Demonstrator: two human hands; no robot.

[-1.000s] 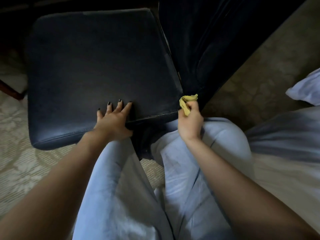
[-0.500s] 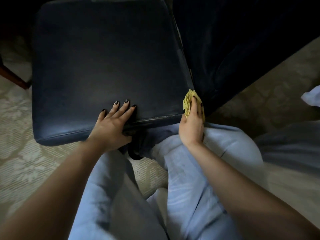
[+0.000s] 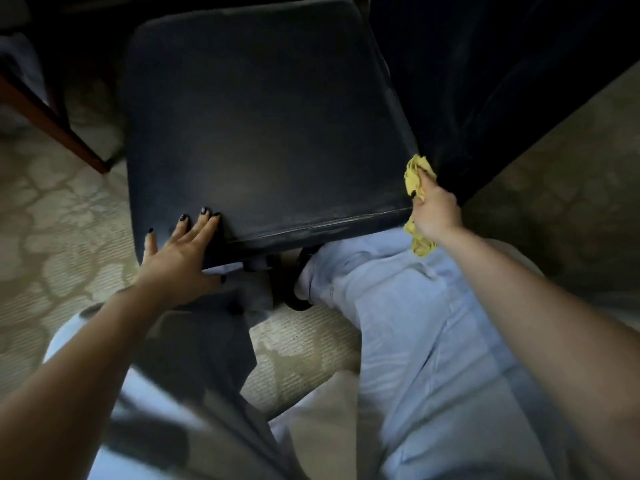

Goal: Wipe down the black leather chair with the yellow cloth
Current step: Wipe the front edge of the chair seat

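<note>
The black leather chair (image 3: 263,126) fills the upper middle of the head view, its seat tilted toward me and its dark backrest (image 3: 485,81) at the upper right. My left hand (image 3: 176,254) lies on the seat's near left corner, fingers straight on top and thumb under the front edge. My right hand (image 3: 434,211) grips the crumpled yellow cloth (image 3: 417,178) and holds it against the seat's near right corner, where seat and backrest meet. A tail of the cloth hangs below my wrist.
My legs in light blue trousers (image 3: 415,341) reach under the chair's front edge. A black chair base part (image 3: 294,292) shows beneath the seat. Patterned pale carpet (image 3: 59,237) surrounds everything. A reddish wooden furniture leg (image 3: 52,126) slants at the upper left.
My right hand has carried the cloth a little up along the seat's right corner. My left hand has slid left along the front edge toward the corner. The view has pulled back.
</note>
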